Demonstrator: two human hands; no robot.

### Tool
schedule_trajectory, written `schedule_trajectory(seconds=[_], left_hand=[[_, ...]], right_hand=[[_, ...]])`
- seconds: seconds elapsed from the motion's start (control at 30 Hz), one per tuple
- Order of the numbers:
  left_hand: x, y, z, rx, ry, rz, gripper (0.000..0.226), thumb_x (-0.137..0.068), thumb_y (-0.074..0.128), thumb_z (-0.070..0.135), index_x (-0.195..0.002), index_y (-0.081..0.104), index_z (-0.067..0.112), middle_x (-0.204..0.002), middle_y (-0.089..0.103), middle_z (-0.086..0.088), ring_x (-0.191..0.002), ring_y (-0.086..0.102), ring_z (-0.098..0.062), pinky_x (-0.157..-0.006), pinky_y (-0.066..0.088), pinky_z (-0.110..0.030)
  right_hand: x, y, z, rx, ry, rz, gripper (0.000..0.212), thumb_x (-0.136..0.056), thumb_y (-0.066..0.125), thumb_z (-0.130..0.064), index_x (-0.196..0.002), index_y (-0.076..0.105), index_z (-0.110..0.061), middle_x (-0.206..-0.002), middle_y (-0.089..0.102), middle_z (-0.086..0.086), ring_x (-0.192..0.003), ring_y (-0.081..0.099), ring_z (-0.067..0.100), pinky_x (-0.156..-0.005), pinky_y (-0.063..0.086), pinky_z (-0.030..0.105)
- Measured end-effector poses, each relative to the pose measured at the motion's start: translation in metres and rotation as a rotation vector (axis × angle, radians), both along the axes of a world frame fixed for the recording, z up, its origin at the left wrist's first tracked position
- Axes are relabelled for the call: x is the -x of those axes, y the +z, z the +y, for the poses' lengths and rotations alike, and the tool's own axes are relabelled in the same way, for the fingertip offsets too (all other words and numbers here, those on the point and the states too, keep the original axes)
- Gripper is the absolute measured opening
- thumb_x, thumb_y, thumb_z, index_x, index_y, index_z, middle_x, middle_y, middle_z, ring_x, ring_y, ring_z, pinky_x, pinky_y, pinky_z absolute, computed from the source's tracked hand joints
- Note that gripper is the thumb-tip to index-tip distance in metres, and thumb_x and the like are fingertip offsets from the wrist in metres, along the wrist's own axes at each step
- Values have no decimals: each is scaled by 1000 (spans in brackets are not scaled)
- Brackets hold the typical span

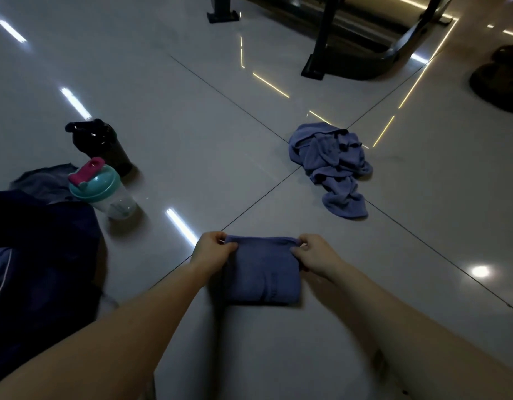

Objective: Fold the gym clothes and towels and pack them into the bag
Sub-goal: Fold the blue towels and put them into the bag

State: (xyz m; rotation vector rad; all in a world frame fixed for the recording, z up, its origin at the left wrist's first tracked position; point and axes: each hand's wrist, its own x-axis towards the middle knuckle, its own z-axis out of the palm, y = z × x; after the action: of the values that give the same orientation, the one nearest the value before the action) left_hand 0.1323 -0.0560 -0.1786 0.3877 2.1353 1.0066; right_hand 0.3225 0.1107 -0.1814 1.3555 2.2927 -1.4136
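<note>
The folded towel (261, 280) lies flat on the floor (177, 105) at the lower centre of the frame, a compact blue-violet rectangle with several layers showing along its far edge. The left hand (213, 251) pinches the towel's far left corner between thumb and curled fingers, and the right hand (313, 254) pinches the far right corner the same way. Both bare forearms reach in from the bottom of the frame.

A second towel (333, 166) of the same colour lies crumpled in a loose heap at the right centre, well apart from the folded one. At the left edge sits a dark navy bag (41, 255) with a pale piping line. A grey garment (44, 180) lies just behind it.

The floor is glossy pale tile with thin dark joints crossing near the middle, and it mirrors strip lights as bright streaks. The room is dim. A clear shaker bottle (105, 192) with a teal lid and pink cap stands beside the bag, with a black bottle (105, 145) just behind it. A dark metal equipment frame (324, 33) stands at the top, and dark footwear (500, 79) lies at the upper right.

A faint mark near the folded towel's lower right is too dim to read.
</note>
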Motion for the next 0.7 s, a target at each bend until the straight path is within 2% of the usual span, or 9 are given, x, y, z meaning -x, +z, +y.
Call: schedule_trajectory(seconds=[0.07, 0.13, 0.23, 0.33, 0.4, 0.47, 0.57, 0.63, 0.7], left_hand=[[3, -10, 2, 30, 17, 23, 8, -86, 74, 17, -81, 71, 11, -74, 71, -2, -69, 62, -20, -68, 51, -31], [6, -19, 4, 76, 21, 79, 13, -85, 75, 25, -79, 69, 16, -74, 71, 3, -73, 65, -18, -70, 51, -32], [6, -22, 5, 136, -1, 184, 17, -86, 74, 33, -79, 67, 20, -75, 68, 8, -75, 64, -13, -60, 42, -25], [4, -24, 6, 218, -59, 281, 22, -87, 72, 40, -81, 64, 21, -77, 66, 9, -79, 64, -17, -63, 42, -27], [3, -27, 3, 239, -108, 424, 21, -88, 69, 43, -90, 64, 23, -88, 65, 5, -88, 63, -21, -72, 47, -32], [-1, -32, -3, 159, -193, 677, 30, -90, 66, 39, -112, 64, 20, -110, 61, -3, -101, 59, -25, -84, 49, -40], [-14, -34, -4, -42, -435, 922, 44, -94, 60, 29, -135, 55, 13, -142, 50, -10, -128, 47, -29, -107, 39, -44], [-22, -40, -2, -56, -595, 963, 51, -98, 48, 33, -144, 50, 11, -155, 42, -12, -142, 38, -30, -118, 31, -47], [-27, -48, -4, 69, -732, 958, 60, -102, 31, 42, -153, 39, 11, -162, 33, -11, -151, 27, -29, -124, 22, -47]], right_hand=[[4, -6, 1, -30, 10, -38, 20, -92, 58, -16, -73, 53, -14, -68, 58, 7, -76, 64, 35, -72, 53, 47], [7, -8, 1, -68, 23, -77, 24, -93, 58, -18, -71, 50, -17, -70, 57, 4, -79, 63, 33, -70, 49, 40], [9, -12, 2, -121, 39, -159, 26, -94, 59, -22, -71, 48, -18, -72, 56, 3, -77, 58, 28, -65, 41, 33], [10, -15, 4, -145, 63, -229, 22, -92, 60, -27, -74, 49, -19, -84, 62, 8, -85, 61, 31, -69, 45, 35], [11, -12, 2, -207, 112, -290, 18, -91, 58, -32, -82, 50, -19, -92, 64, 9, -90, 61, 33, -70, 45, 36], [10, -7, -2, -404, 145, -296, 20, -93, 57, -36, -97, 51, -17, -98, 61, 7, -91, 60, 32, -69, 45, 37], [12, -10, -16, -763, 236, -36, 25, -94, 59, -27, -113, 55, -13, -108, 56, 7, -94, 57, 30, -74, 48, 40], [13, -23, -29, -817, 417, 64, 38, -92, 58, -20, -129, 57, -8, -128, 57, 13, -110, 57, 34, -90, 50, 43], [9, -42, -39, -793, 577, 1, 52, -99, 47, -25, -147, 46, -6, -151, 46, 14, -135, 47, 33, -110, 40, 45]])
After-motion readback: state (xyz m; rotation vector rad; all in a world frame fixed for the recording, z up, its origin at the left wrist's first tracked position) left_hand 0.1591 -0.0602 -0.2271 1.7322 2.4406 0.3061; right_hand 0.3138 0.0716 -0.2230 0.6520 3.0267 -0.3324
